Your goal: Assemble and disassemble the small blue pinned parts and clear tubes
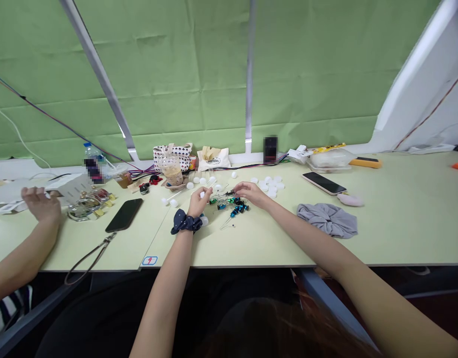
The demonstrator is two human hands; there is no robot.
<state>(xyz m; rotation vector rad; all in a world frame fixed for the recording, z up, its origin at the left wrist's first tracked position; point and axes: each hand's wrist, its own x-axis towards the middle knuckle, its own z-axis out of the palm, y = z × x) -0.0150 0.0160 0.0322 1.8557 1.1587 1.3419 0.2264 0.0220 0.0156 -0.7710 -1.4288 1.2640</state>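
My left hand [200,201], with a dark polka-dot scrunchie [185,222] at its wrist, is closed in a pinch around a thin, pale stick-like piece [213,184]. Opposite it, my right hand [251,194] has its fingertips pinched together at the end of a small black part [229,193]; what they hold is too small to make out. Between and below both hands lies a pile of small blue, green and black metallic parts with thin wire stems [239,208]. White round caps [268,185] are scattered behind my right hand. Clear tubes with white ends [172,202] lie left of my left hand.
Another person's hand [42,204] rests at far left by shiny metal parts [83,206]. Phones [124,215] [323,183] lie either side. A grey cloth scrunchie [327,220] is at right. Drink cups [172,171], pouches [213,158] and a plastic box [331,159] line the back.
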